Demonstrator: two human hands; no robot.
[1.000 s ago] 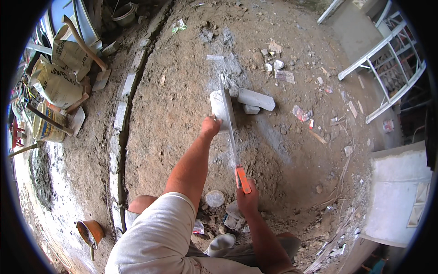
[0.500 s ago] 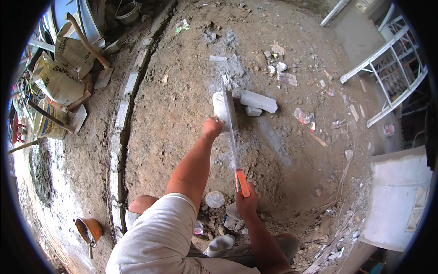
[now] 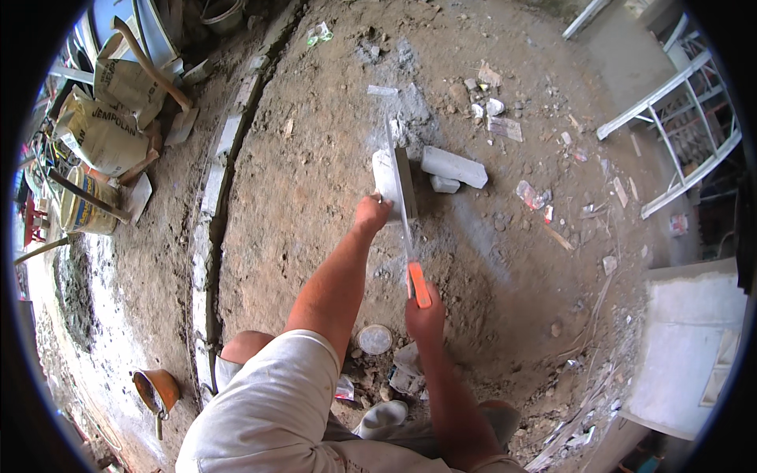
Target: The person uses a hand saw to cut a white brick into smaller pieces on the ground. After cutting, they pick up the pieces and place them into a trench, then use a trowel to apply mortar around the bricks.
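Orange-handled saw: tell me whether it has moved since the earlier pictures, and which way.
Yes: the orange-handled saw has moved forward, up the picture; its handle is now farther beyond the round pale disc.

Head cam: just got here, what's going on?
A person is working low over bare dirt. The right hand grips an orange-handled saw, its blade running lengthwise over a pale block on the ground. The left hand is on the block's near left side. How deep the blade sits, I can't tell. Another long block and a smaller chunk lie just to the right, with grey powder scattered around.
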